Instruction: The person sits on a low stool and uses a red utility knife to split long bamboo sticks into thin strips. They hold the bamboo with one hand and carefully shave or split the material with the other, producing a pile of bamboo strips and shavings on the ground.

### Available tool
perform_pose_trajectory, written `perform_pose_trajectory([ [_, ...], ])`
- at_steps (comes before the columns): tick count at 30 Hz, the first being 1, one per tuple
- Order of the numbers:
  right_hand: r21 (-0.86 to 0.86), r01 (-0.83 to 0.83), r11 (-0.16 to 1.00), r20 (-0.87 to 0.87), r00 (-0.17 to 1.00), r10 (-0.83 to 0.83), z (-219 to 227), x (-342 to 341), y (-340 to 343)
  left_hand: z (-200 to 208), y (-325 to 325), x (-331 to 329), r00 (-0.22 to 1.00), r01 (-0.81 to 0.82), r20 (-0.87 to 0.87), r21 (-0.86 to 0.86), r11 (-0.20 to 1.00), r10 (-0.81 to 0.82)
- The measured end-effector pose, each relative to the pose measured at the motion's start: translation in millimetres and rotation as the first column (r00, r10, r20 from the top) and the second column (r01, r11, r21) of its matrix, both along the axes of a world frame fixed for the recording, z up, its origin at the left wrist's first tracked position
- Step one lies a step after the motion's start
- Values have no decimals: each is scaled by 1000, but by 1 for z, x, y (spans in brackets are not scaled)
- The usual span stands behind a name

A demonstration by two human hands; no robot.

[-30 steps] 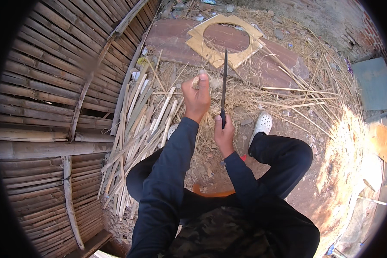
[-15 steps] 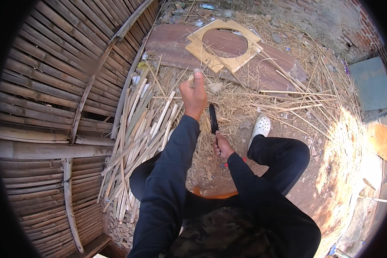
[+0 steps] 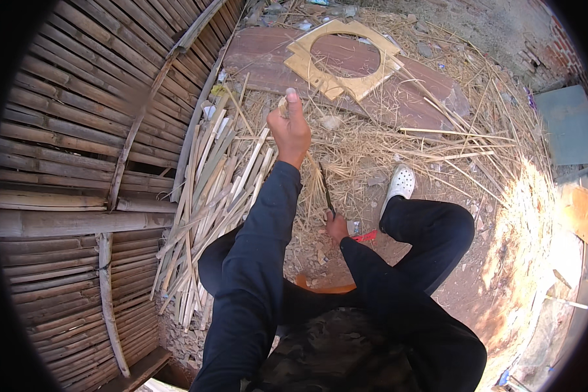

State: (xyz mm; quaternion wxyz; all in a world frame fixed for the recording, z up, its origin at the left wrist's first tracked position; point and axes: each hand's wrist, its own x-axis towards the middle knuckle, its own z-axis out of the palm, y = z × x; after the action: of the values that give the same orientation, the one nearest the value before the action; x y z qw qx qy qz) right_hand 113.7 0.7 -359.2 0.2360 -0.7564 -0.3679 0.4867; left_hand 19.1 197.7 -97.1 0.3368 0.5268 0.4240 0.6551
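My left hand (image 3: 289, 130) is closed with the thumb stretched along the top, out ahead of me over the straw-like shavings. A small pale bit (image 3: 282, 108) shows beside the thumb; the rest of what these fingers grip is hidden. Nearer to me and to the right, my right hand (image 3: 337, 227) is wrapped round the handle of a knife (image 3: 327, 189). Its dark blade points away from me and appears almost edge-on, beside thin pale shavings (image 3: 315, 191). The two hands are apart.
Split bamboo strips (image 3: 206, 196) lie piled on the left, along a bamboo slat wall (image 3: 72, 150). Ahead, a wooden board with a round hole (image 3: 296, 60) rests on a brown panel (image 3: 258, 55). A red object (image 3: 366, 236) lies near my white clog (image 3: 402, 181).
My left hand has moved slightly away and to the left. The knife in my right hand has turned, so its blade looks narrower. The red object shows more.
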Motion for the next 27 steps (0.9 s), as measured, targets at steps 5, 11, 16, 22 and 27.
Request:
perform_pose_trajectory([
  [5,341,164,926,-67,986,-151,6,-6,8,14,10,1,1000,1,21,33,999,-2],
  [11,262,-75,962,208,978,20,17,-7,-1,18,16,-3,995,28,92,-35,999,-25],
  [16,33,-106,994,353,931,87,-46,7,-39,20,21,-21,964,157,224,-47,986,-143],
  [22,77,164,984,-226,964,-143,-72,7,-40,28,45,-51,802,573,277,-109,812,-528],
  [27,205,210,956,-277,949,-149,-29,-11,-43,16,44,-64,826,462,425,-133,877,-371],
])
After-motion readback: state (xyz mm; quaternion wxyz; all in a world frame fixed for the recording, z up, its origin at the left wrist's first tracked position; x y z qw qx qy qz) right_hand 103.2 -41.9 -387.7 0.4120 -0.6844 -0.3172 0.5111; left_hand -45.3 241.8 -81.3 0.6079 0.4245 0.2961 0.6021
